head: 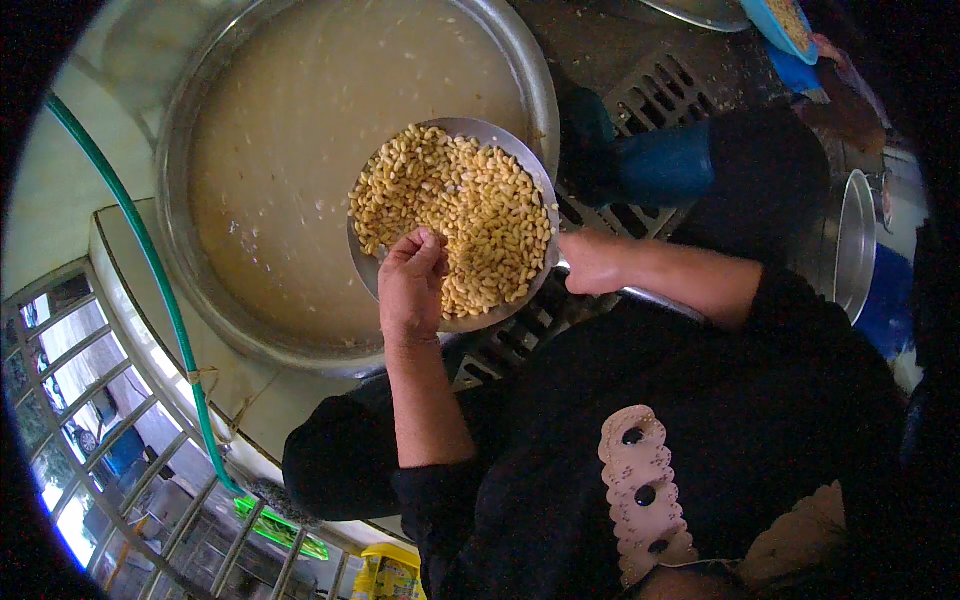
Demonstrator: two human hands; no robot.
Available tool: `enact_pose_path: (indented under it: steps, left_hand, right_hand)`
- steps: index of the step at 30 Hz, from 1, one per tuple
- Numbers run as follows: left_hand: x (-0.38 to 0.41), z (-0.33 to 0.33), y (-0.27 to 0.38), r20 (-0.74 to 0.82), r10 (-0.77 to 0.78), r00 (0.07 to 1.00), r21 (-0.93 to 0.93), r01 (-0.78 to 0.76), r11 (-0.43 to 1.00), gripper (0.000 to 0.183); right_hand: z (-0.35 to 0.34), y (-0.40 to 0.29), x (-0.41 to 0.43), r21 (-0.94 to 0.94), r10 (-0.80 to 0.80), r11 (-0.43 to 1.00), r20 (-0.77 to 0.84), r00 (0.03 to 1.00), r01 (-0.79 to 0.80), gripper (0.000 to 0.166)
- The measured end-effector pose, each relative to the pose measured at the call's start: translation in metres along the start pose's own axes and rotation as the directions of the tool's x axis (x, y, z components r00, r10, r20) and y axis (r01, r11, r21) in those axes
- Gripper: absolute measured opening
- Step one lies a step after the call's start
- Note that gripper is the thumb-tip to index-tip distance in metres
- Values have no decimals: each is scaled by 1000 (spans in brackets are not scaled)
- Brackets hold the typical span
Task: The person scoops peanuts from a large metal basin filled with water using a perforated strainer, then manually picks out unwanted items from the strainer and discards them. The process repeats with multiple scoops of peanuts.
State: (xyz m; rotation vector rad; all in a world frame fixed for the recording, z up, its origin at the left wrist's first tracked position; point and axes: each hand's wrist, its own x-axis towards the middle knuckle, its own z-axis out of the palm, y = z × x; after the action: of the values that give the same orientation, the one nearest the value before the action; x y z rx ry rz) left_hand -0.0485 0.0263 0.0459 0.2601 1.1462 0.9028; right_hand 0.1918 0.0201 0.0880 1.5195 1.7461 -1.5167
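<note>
A round, shallow metal strainer or pan holds a heap of pale yellow beans or shelled nuts. My right hand grips its handle at the right edge, and the handle runs back beneath my forearm. Over the near left part of the heap is my left hand, thumb and fingers pinched together; whether something is between them is hidden. The pan overlaps the near right side of a large metal basin of cloudy brown water, where pale bits float.
A green hose runs down the left beside a barred window. Slotted drain grating lies right of the basin, near a blue boot. At upper right, another person's hand holds a light-blue bowl. A metal basin stands at right.
</note>
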Motion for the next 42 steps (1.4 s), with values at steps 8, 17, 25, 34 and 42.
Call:
enact_pose_path:
  steps: [8, 17, 25, 34, 42]
  left_hand:
    - [-23, 12, -4, 197, 23, 980, -125, 2, 992, 10]
    - [-57, 41, -45, 468, -24, 883, 865, -453, 219, 14]
    - [-56, 44, -51, 269, -70, 960, 960, -262, 94, 17]
    - [32, 2, -45, 390, 608, 691, 889, -454, -53, 19]
    - [7, 1, -49, 255, 274, 927, 963, -219, -156, 19]
  right_hand:
    - [2, 1, 6, -64, 75, 996, 84, 994, -70, 35]
    - [12, 10, 6, 28, -30, 999, -44, 999, 32, 38]
    - [9, 8, 6, -1, -30, 1000, -35, 999, 30, 37]
    - [11, 13, 13, -31, 48, 998, 28, 998, -47, 38]
    - [-2, 6, 3, 38, 37, 998, 62, 997, -39, 44]
